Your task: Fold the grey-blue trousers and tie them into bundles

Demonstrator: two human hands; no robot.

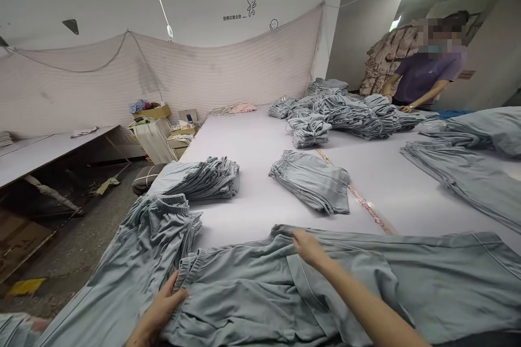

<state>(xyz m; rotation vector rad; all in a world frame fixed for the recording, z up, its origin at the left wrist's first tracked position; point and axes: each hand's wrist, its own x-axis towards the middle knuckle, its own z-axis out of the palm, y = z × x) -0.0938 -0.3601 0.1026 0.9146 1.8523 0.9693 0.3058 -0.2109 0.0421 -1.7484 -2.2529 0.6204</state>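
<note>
A pair of grey-blue trousers [252, 292] with an elastic waistband lies lengthwise across the near side of the table, its legs stretching right. My left hand [163, 301] grips the waistband, thumb on top and the other fingers partly hidden. Farther along, my right hand [307, 246] is closed on the cloth at the upper edge near the crotch; its fingertips are hard to make out. Just left of the waistband, more trousers [138, 249] are heaped and hang over the table's edge.
A folded stack [199, 178] sits at the table's left edge, and another folded pile [311, 178] lies mid-table. Tied bundles [350, 111] crowd the far side. More trousers [459, 173] spread at right. A co-worker [427, 73] stands beyond the bundles. Patterned tape [368, 206] crosses the white table [240, 138].
</note>
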